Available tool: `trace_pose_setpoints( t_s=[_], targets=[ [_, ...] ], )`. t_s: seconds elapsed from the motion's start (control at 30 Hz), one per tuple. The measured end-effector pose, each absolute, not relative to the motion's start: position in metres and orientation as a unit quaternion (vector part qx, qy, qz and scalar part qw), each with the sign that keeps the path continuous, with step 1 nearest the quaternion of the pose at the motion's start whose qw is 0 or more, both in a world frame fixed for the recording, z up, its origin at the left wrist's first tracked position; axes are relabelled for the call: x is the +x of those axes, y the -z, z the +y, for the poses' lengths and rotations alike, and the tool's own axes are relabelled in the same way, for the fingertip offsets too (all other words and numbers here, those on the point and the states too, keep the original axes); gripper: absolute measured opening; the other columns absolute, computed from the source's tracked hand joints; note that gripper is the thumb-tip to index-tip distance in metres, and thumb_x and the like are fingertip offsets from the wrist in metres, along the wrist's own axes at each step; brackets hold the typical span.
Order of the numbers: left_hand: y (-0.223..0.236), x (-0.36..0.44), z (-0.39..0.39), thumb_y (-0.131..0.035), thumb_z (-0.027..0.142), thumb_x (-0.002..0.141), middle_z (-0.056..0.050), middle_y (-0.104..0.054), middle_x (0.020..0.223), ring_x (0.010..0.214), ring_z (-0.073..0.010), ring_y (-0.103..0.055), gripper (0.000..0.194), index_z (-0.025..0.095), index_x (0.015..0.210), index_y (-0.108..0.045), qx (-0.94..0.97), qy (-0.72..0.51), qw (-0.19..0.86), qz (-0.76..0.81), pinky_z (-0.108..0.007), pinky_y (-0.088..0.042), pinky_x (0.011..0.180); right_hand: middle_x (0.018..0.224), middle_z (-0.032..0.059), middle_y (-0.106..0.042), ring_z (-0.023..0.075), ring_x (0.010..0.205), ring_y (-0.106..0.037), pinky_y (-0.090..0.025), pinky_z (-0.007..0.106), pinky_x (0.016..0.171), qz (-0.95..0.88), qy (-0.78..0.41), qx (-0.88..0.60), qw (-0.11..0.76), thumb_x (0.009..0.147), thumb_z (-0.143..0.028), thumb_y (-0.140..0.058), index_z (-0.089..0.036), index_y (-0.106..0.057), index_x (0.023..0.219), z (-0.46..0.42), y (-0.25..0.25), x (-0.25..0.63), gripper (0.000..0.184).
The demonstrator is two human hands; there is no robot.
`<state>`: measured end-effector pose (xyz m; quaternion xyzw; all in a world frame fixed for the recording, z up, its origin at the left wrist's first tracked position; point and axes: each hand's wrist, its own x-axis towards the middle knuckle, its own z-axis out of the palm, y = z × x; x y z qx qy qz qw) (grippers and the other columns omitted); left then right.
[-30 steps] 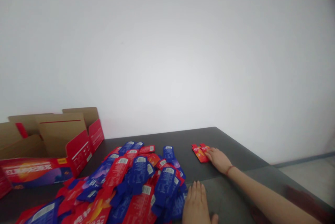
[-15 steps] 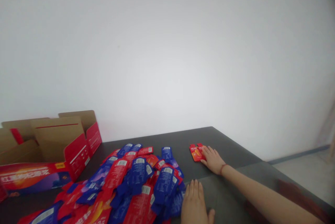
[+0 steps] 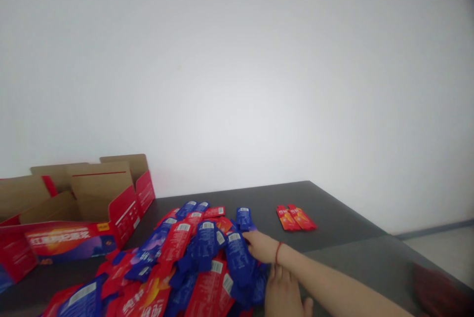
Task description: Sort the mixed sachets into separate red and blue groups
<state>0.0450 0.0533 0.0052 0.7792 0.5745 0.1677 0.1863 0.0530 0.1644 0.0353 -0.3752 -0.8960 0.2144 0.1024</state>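
A heap of red and blue sachets (image 3: pixel 207 243) lies on the dark table. My right hand (image 3: pixel 261 246), with a red cord at the wrist, is at the heap's right side, its fingers bent onto a sachet there; the fingertips are partly hidden. My left hand (image 3: pixel 283 293) rests palm down beside the heap's near right edge, fingers out and holding nothing, just below my right wrist. Farther right, two red-orange sachets (image 3: pixel 295 218) lie side by side on the table, apart from both hands.
On the left stand open red cardboard boxes (image 3: pixel 124 213) with brown insides. The dark table (image 3: pixel 274 192) meets a white wall (image 3: pixel 237 85) at the back. Its right edge slants toward me, with floor (image 3: pixel 440 240) beyond. A dark red blur (image 3: pixel 437 287) shows at lower right.
My right hand has left the red-orange sachets, which stay on the table, and moved left to the heap. My left hand keeps its place beside the heap. The view has shifted slightly.
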Motion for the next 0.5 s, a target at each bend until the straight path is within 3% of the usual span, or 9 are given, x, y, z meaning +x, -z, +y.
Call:
trace_pose_setpoints(
  t_s=[0.13, 0.23, 0.5],
  targets=[
    [-0.005, 0.043, 0.051, -0.049, 0.046, 0.082, -0.016, -0.04, 0.144, 0.135, -0.0335, -0.027, 0.069, 0.008, 0.139, -0.04, 0.788, -0.181, 0.196, 0.555, -0.049, -0.009, 0.115, 0.08, 0.0073, -0.069, 0.0178, 0.071, -0.06, -0.042, 0.025, 0.062, -0.853, -0.262, -0.441, 0.094, 0.074, -0.022, -0.059, -0.012, -0.068, 0.089, 0.174, -0.034, 0.036, 0.02],
    [-0.002, 0.041, 0.052, -0.05, 0.05, 0.081, -0.017, -0.032, 0.148, 0.138, -0.0339, -0.021, 0.074, 0.007, 0.14, -0.038, 0.786, -0.183, 0.194, 0.558, -0.049, -0.009, 0.115, 0.056, -0.0013, -0.059, 0.0124, 0.054, -0.052, -0.037, 0.023, 0.052, -0.823, -0.307, -0.469, 0.097, 0.074, -0.027, -0.063, -0.016, -0.068, 0.076, 0.18, -0.037, 0.037, 0.013],
    [0.002, 0.041, 0.055, -0.045, 0.051, 0.083, -0.018, -0.019, 0.152, 0.141, -0.033, -0.011, 0.08, 0.001, 0.142, -0.03, 0.78, -0.15, 0.216, 0.568, -0.045, -0.008, 0.115, 0.046, -0.0074, -0.04, 0.0085, 0.042, -0.036, -0.029, 0.02, 0.041, -0.766, -0.412, -0.46, 0.178, 0.078, -0.041, -0.059, -0.018, -0.059, 0.068, 0.176, -0.053, 0.079, 0.025]
  ],
)
